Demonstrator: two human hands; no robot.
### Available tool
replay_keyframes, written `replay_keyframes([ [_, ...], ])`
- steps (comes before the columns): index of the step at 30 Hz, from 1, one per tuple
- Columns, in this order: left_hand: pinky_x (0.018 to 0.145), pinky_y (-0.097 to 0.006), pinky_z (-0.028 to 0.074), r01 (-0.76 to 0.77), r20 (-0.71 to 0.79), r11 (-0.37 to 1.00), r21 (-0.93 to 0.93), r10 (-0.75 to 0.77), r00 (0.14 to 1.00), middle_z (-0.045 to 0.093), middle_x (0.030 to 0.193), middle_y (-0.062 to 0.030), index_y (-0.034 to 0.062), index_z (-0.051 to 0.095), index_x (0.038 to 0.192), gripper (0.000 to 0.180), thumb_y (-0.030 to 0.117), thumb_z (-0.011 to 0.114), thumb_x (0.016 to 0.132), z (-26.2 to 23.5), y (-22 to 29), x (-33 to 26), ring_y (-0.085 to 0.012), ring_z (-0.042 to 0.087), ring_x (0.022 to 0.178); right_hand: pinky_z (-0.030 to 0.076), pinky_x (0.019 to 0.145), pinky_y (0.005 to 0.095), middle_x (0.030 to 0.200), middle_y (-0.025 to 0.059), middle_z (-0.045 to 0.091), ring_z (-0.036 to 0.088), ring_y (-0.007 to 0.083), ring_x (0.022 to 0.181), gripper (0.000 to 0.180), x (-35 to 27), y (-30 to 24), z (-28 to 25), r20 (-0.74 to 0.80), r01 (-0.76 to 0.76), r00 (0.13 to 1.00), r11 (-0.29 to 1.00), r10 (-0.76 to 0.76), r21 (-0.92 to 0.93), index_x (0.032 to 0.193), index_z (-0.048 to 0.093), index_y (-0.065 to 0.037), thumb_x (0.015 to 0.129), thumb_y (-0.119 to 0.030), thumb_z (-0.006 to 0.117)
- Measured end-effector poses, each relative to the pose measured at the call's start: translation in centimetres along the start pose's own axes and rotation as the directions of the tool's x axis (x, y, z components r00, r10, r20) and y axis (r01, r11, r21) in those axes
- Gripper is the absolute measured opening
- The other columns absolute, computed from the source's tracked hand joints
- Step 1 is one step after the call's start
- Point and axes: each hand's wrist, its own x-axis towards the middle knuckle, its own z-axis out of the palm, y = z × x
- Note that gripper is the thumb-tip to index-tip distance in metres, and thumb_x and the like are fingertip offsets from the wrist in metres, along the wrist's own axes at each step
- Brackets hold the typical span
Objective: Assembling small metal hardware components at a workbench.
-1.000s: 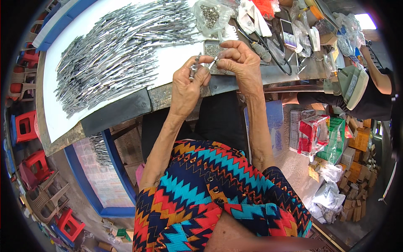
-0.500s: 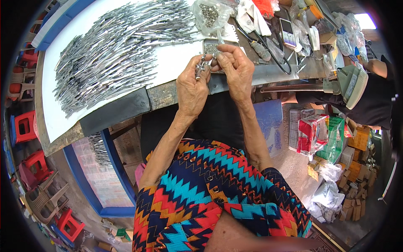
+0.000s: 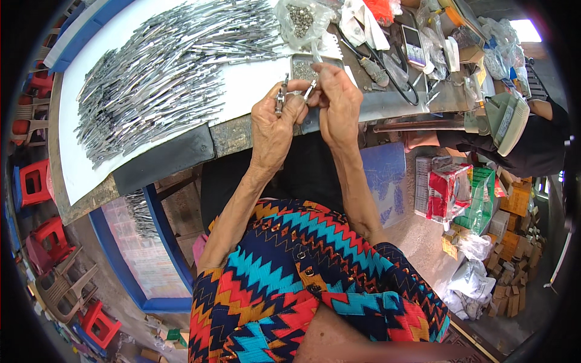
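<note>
My left hand [image 3: 270,134] is closed around several small shiny metal fittings [image 3: 279,101], which stick up between its fingers. Another slim metal piece [image 3: 310,90] sits between the two hands at the left fingertips. My right hand [image 3: 341,109] is pinched just beside it; what its fingertips hold is hidden. Behind the hands lies a shallow metal tray [image 3: 295,63] of tiny parts. An open clear plastic bag [image 3: 284,30] with small round metal pieces rests beyond it. Left of the hands spreads a large pile of thin metal strips [image 3: 163,78] on a white sheet [image 3: 245,91].
Black cable [image 3: 416,91], a calculator-like device [image 3: 414,45] and plastic bags crowd the table's right side. A grey-green machine head [image 3: 507,124] on a bar stands at the right, near another person's arm [image 3: 540,109]. A blue-framed panel [image 3: 145,254] leans below the table.
My left hand has turned, so the metal fitting now stands upright. A slim metal piece now shows between the hands. My right hand has shifted slightly left.
</note>
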Motion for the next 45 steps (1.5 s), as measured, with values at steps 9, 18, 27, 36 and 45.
replay_keyframes([
  [9,0.042,-0.015,0.024,0.045,-0.008,0.995,-0.093,-0.046,0.999,0.047,0.058,0.0037,0.0014,0.057,0.103,0.023,0.017,0.053,0.087,0.0,-0.1,0.2,-0.0005,0.035,0.047,0.037,0.048,0.0185,0.071,0.0039,0.054,0.044,0.0042,0.057,0.024,-0.1,0.4,0.9,-0.051,0.092,0.995,0.995,-0.091,0.023,0.100,0.050,0.005,0.089,-0.015,0.051],
  [18,0.043,-0.016,0.024,-0.026,-0.030,0.999,0.039,0.027,0.999,0.045,0.059,0.0038,0.0012,0.056,0.104,0.021,0.014,0.051,0.088,-0.2,-0.8,0.0,-0.0005,0.035,0.050,0.042,0.061,0.0198,0.080,0.0034,0.055,0.049,0.0063,0.069,0.025,-0.8,0.4,1.1,-0.060,0.206,0.971,0.939,-0.231,-0.277,0.104,0.052,0.001,0.080,-0.004,0.058],
  [27,0.049,-0.019,0.029,-0.034,-0.037,0.996,0.081,0.037,0.999,0.041,0.062,0.0041,-0.0024,0.052,0.104,0.021,0.013,0.047,0.091,1.3,-1.5,-1.0,-0.0034,0.036,0.056,0.039,0.055,0.0174,0.075,0.0032,0.054,0.047,0.0045,0.064,0.028,-1.3,0.2,0.6,-0.108,0.197,0.968,0.954,-0.226,-0.227,0.105,0.045,0.004,0.079,0.002,0.054],
  [36,0.048,-0.018,0.030,-0.050,-0.056,0.991,0.123,0.057,0.997,0.043,0.063,0.0050,-0.0019,0.052,0.104,0.019,0.010,0.045,0.091,1.9,-1.1,-1.4,-0.0019,0.036,0.055,0.043,0.051,0.0178,0.071,0.0086,0.059,0.057,0.0077,0.058,0.019,-1.3,-0.6,1.7,-0.132,0.192,0.966,0.959,-0.222,-0.209,0.101,0.043,0.005,0.082,0.003,0.046],
  [45,0.048,-0.019,0.031,-0.087,-0.063,0.957,0.277,0.108,0.992,0.046,0.066,0.0032,-0.0006,0.052,0.104,0.019,0.010,0.047,0.090,1.8,-1.8,-1.3,-0.0027,0.037,0.057,0.038,0.047,0.0183,0.063,0.0053,0.060,0.048,0.0036,0.053,0.011,-0.6,0.0,1.4,-0.154,0.250,0.924,0.859,-0.349,-0.447,0.090,0.054,0.005,0.083,-0.002,0.049],
])
